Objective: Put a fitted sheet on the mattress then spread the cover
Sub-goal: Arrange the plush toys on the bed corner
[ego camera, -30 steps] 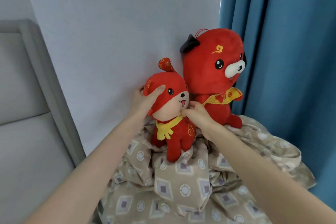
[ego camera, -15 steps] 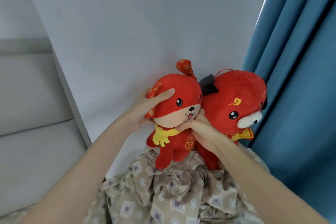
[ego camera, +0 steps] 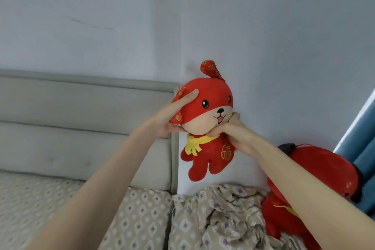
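A small red plush dog point(ego camera: 209, 124) with a yellow scarf hangs in the air in front of the wall, held by its head. My left hand point(ego camera: 174, 115) grips the left side of the head, thumb across the forehead. My right hand point(ego camera: 229, 132) holds it under the chin on the right. Below lies a crumpled beige patterned cover point(ego camera: 219, 219). To its left the mattress point(ego camera: 50, 209) shows a pale diamond-patterned sheet.
A bigger red plush dog point(ego camera: 316, 189) lies tipped over on the cover at the right, partly behind my right forearm. A grey padded headboard point(ego camera: 81, 124) runs along the left. A blue curtain point(ego camera: 365, 152) hangs at the far right.
Both hands have lifted the small plush dog up off the cover and leftward, away from the bigger dog. The bigger dog has tipped over.
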`<state>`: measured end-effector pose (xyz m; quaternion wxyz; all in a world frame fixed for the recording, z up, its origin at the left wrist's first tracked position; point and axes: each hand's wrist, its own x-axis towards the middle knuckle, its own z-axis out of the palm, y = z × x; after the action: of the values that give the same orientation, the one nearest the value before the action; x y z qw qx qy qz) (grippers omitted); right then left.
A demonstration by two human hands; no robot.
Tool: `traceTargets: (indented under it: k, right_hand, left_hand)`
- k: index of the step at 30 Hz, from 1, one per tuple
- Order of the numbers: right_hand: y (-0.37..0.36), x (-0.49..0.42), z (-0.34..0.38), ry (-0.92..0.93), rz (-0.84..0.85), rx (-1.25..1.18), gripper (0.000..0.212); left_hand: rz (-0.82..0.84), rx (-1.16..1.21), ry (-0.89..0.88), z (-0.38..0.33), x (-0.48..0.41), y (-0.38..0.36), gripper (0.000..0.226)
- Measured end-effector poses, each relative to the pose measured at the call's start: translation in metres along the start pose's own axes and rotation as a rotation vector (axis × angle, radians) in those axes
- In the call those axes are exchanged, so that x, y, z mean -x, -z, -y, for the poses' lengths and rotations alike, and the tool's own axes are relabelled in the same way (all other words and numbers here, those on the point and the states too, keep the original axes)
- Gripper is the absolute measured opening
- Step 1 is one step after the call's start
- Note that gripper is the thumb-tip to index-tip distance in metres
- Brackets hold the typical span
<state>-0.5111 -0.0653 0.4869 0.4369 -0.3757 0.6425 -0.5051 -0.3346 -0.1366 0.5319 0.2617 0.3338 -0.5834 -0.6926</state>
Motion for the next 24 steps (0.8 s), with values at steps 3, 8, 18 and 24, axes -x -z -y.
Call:
traceTargets:
  k: [3,8,18,24]
  right_hand:
    - [-0.041,0.02,0.012,0.021,0.151,0.038,0.087]
    - [-0.137,0.064,0.014,0.043,0.44,0.087,0.102]
    - [-0.324,0.215,-0.015,0.036,0.889,0.07,0.084]
    - [-0.404,0.33,-0.042,0.047,1.103,0.109,0.092]
  left_hand:
    - [-0.193,0.008,-0.006,-0.004,0.062,0.021,0.056]
    - [-0.453,0.021,-0.03,0.011,0.182,0.063,0.061]
    - [-0.98,0.066,-0.022,0.058,0.43,0.102,0.053]
    - [-1.237,0.114,-0.098,0.096,0.574,0.093,0.055]
